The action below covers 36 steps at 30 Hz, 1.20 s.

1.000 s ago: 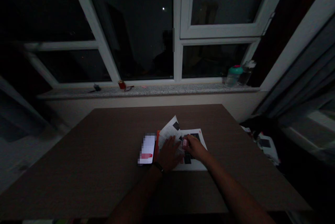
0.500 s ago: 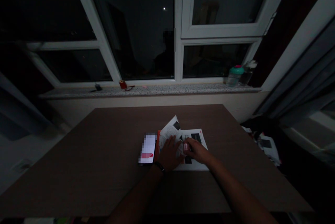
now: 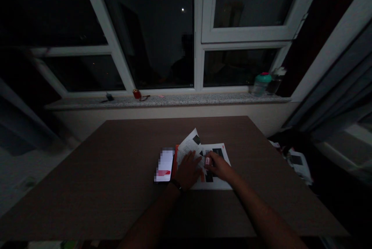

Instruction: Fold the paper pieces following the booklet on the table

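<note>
Printed sheets (image 3: 223,185) lie on the brown table, with one page (image 3: 190,140) folded over at an angle on their left part. My left hand (image 3: 189,169) rests flat on that folded page, fingers spread. Just right of it, my right hand (image 3: 216,165) is closed round a small pink-and-white object (image 3: 207,161) over the sheets. An orange-red edge (image 3: 174,165) shows along the left side of the papers. Beside it lies a phone (image 3: 165,165) with a lit screen.
The table (image 3: 116,171) stands below a window sill (image 3: 186,100). On the sill are a teal-lidded bottle (image 3: 262,84), a clear bottle (image 3: 276,80) and a small red item (image 3: 136,94). Crumpled papers (image 3: 299,163) lie beyond the table's right edge.
My right hand and the small pink-and-white object have shifted slightly up and to the right. My left hand stays on the folded page.
</note>
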Available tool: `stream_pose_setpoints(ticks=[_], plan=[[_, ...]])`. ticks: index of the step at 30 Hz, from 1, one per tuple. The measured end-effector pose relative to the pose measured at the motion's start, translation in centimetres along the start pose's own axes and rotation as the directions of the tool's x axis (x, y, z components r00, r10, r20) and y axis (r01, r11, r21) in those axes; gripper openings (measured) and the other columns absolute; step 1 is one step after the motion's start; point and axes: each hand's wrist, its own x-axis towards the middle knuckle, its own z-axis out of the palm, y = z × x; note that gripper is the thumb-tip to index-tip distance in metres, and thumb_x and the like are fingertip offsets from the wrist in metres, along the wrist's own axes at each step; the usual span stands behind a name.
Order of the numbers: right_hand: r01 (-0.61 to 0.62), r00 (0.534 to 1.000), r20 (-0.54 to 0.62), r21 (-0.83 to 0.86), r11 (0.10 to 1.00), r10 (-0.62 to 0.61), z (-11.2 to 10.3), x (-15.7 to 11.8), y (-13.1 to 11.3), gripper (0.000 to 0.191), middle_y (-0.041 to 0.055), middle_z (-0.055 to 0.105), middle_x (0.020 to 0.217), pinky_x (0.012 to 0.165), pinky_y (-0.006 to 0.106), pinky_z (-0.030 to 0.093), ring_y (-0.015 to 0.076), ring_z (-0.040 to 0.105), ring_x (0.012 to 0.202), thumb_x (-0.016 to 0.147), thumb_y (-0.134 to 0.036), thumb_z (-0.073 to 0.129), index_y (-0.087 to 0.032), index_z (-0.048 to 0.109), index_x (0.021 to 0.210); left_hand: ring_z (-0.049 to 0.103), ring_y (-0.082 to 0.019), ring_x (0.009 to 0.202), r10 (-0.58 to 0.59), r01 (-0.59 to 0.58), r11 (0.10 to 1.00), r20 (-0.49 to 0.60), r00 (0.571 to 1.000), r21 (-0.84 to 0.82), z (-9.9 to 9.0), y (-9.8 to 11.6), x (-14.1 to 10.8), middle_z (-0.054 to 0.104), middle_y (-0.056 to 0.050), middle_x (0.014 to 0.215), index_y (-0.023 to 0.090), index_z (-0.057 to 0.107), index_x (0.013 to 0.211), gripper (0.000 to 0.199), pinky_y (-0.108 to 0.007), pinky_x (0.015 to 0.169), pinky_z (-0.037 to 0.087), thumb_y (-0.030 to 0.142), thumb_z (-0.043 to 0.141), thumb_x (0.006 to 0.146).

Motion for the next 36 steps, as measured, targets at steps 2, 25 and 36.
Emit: stream_pose_setpoints(ticks=[2,25,36], plan=[[0.032,0.999,0.032,-0.001,0.999,-0.032,-0.2,-0.2,-0.1,0.028,0.0011,0.059,0.093,0.071,0.026,0.042,0.0171,0.056,0.081,0.079,-0.022,0.066,-0.021,0.054,0.103,0.025,-0.029,0.142,0.007,-0.007,1.0,-0.007,1.0,0.017,0.1,-0.1,0.0,0.03,-0.009,0.153,0.024,0.044,0.139,0.046,-0.051,0.114,0.029,0.031,0.052,0.094],[0.154,0.988,-0.017,-0.027,0.988,-0.154,-0.7,0.0,-0.1,0.035,0.0066,0.063,0.113,0.096,0.038,0.043,0.0232,0.057,0.108,0.083,-0.019,0.061,-0.024,0.06,0.117,0.047,-0.021,0.12,0.029,-0.024,0.981,0.024,0.999,-0.192,-1.8,1.8,0.3,0.054,-0.005,0.13,0.023,0.039,0.139,0.051,-0.038,0.106,0.039,0.01,0.041,0.09],[0.057,0.996,-0.07,-0.058,0.997,-0.061,-1.8,0.0,0.7,0.032,0.0068,0.065,0.108,0.09,0.036,0.046,0.0224,0.061,0.1,0.081,-0.023,0.064,-0.022,0.063,0.112,0.054,-0.021,0.107,-0.078,0.063,0.982,-0.076,0.994,-0.179,-2.4,-1.6,0.2,0.063,-0.005,0.112,0.019,0.064,0.106,0.037,-0.041,0.1,0.042,0.001,0.042,0.083]])
